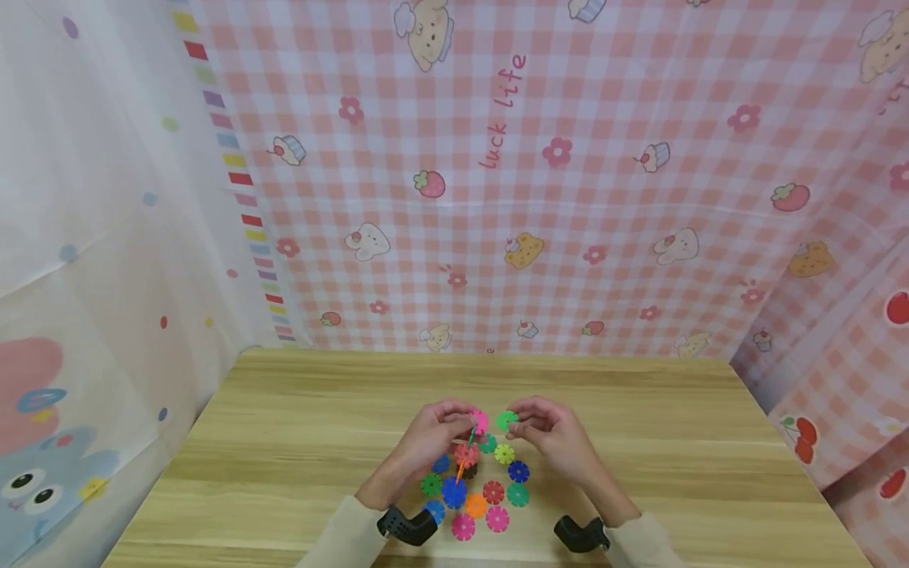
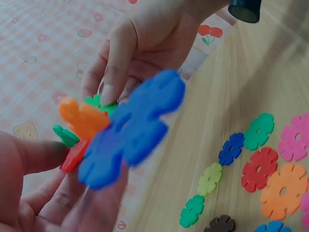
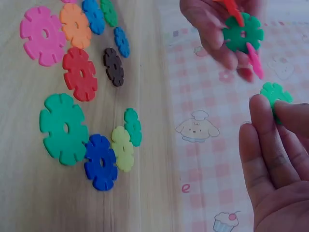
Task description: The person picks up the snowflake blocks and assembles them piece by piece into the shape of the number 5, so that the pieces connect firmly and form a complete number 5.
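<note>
My left hand (image 1: 426,438) grips a chain of notched plastic flower discs slotted together. A pink disc (image 1: 480,422) is at its far end, then a green disc (image 3: 244,33), a red one (image 1: 466,454) and an orange one (image 2: 82,118). At the near end, closest to the left wrist camera, is a blue disc (image 2: 133,130). Across from it, my right hand (image 1: 554,434) pinches a single light green disc (image 3: 274,96) between thumb and fingers. A small gap separates this disc from the pink one.
Several loose discs lie on the wooden table (image 1: 319,442) below the hands, among them a yellow (image 1: 504,454), a dark blue (image 1: 519,472), a brown (image 3: 113,66) and a pink one (image 1: 498,518). A checked pink cloth (image 1: 497,300) hangs behind the table.
</note>
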A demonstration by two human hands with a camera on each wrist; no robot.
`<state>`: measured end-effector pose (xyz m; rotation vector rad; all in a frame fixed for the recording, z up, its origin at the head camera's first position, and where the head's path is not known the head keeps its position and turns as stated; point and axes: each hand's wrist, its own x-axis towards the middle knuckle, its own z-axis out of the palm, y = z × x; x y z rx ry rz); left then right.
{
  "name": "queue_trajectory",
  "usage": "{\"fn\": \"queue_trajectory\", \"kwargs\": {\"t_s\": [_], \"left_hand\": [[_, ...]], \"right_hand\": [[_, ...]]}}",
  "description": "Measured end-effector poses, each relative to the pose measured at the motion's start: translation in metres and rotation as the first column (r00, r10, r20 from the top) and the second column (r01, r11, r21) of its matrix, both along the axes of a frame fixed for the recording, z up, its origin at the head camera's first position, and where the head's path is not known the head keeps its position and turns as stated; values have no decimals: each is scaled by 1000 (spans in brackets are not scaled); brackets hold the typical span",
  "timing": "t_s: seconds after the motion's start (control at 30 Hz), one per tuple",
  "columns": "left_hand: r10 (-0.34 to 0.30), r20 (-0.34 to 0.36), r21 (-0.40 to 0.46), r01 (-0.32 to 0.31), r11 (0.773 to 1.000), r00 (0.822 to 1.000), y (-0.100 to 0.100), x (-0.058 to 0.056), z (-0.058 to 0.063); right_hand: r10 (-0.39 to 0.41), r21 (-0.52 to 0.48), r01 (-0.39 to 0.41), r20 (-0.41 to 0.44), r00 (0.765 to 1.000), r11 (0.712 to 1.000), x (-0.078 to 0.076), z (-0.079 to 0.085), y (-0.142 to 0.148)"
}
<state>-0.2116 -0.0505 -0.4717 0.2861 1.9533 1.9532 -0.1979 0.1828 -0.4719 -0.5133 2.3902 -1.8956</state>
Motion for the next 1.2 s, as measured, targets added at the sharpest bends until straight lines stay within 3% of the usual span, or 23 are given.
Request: {"fn": "queue_trajectory", "kwargs": {"t_s": [0.13,0.47,0.8,0.93,1.07,1.2], "left_hand": [[32,-14,-15,-33,999,999,2,1,1],[37,20,20,-37,999,999,3,4,6],[47,-30,4,-47,999,998,4,4,7],[70,-51,-4,-71,997,996,4,5,7],[95,-69,-28,-97,995,993,4,5,6],[112,-81,-57,-116,992,990,5,5,6]], "right_hand": [[-15,-4,15,-21,1000,1000,1,-1,-6],[-29,17,31,-110,994,999,6,-1,-13],[-76,139,120,-287,955,983,9,-4,-18],[-69,156,144,-406,911,977,8,-7,-19],[-30,162,140,-544,839,977,6,-10,-20],[1,182,135,-601,799,974,5,-10,-21]]}}
